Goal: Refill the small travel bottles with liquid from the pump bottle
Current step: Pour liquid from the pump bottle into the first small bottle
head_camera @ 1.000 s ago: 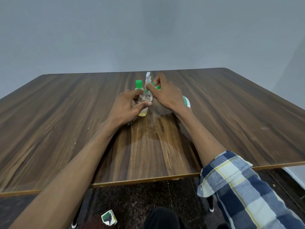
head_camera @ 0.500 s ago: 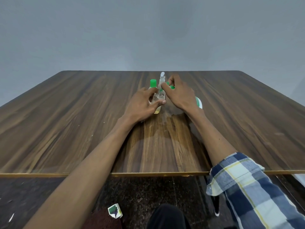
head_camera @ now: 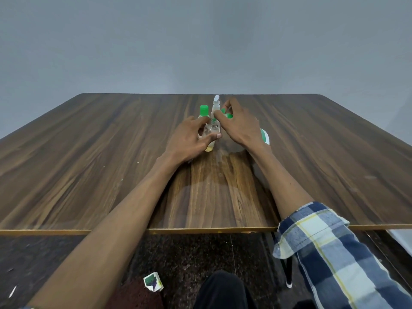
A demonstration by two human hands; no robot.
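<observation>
Both hands worked at the bottles mid-table (head_camera: 89, 163).

The left hand (head_camera: 188, 139) gripped the clear pump bottle (head_camera: 214, 128); the right hand (head_camera: 239, 123) pinched a green cap (head_camera: 227, 114). A green-capped travel bottle (head_camera: 204, 111) stood just behind.

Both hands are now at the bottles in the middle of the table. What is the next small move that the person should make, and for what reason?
Probably press the white pump head down with the right hand. The left hand already has its grip on the small clear bottle under it, with only a little yellowish liquid at its bottom. Whether the nozzle sits over the opening cannot be told.
</observation>
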